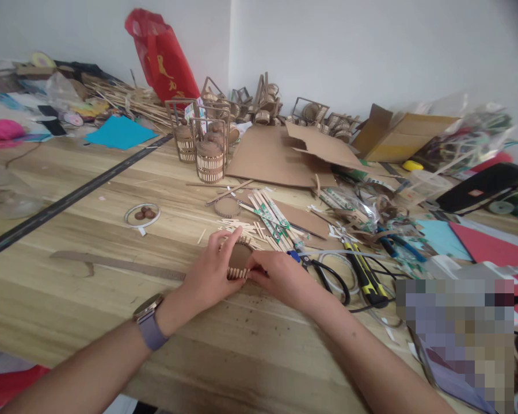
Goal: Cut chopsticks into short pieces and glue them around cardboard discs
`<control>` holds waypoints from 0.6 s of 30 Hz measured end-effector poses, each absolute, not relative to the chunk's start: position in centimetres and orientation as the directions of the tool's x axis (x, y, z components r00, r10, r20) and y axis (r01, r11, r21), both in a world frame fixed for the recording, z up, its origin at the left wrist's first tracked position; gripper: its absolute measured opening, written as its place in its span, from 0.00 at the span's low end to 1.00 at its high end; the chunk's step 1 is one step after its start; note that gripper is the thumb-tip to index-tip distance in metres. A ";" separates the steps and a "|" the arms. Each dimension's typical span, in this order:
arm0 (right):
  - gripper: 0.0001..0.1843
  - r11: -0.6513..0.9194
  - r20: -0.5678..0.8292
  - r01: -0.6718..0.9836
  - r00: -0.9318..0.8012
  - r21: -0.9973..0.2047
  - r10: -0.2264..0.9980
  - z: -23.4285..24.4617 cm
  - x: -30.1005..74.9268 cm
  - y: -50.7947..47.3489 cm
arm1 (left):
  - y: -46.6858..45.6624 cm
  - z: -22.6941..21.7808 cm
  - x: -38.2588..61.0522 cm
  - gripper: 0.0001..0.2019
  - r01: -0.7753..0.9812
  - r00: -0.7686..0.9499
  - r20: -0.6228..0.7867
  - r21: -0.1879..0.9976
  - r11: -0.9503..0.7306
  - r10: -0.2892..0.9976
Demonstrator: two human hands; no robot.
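Observation:
A small round cardboard basket (240, 253) with short pale wooden sticks around its edge sits on the table between my hands. My left hand (213, 261), with a watch on the wrist, grips its left side, fingers curled round the rim. At its near right edge the fingers of my right hand (278, 276) are pinched together against the sticks; anything small in that pinch is hidden. Just beyond lie loose cut sticks (259, 230) and longer sticks in green-printed paper wrappers (271, 215). A brown ring (227, 206) rests behind them.
Finished miniature baskets with handles (210, 158) stand behind, near cardboard sheets (271, 155). Scissors (332, 282) and a yellow-black utility knife (366, 276) lie at right. A white ring (142, 215) surrounds brown beads at left, near a brown strip (121, 263) and a long dark ruler-like bar (77, 192).

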State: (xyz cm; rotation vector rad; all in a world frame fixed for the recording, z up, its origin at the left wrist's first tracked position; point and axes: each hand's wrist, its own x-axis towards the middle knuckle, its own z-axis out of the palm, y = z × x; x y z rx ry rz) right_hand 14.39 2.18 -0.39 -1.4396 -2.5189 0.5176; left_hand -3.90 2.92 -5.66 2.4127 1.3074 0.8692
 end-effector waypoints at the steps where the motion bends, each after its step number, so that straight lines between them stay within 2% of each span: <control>1: 0.06 0.482 0.005 0.793 -0.518 -0.371 0.855 -0.5 14.4 2.2 | 2.9 -5.7 -3.9 0.53 0.670 0.414 0.378 0.489 -0.558 0.828; 6: 0.02 0.580 0.064 0.780 -0.583 -0.235 0.810 -0.8 14.3 2.3 | 2.8 -5.7 -3.8 0.52 0.671 0.404 0.370 0.501 -0.546 0.837; 10: 0.04 0.637 0.105 0.759 -0.628 -0.135 0.771 -1.3 14.3 2.3 | 2.8 -5.7 -3.8 0.52 0.668 0.405 0.374 0.502 -0.549 0.834; 18: 0.05 0.674 0.168 0.738 -0.662 -0.026 0.731 -2.0 14.5 2.4 | 2.6 -5.5 -3.8 0.52 0.669 0.413 0.372 0.496 -0.555 0.831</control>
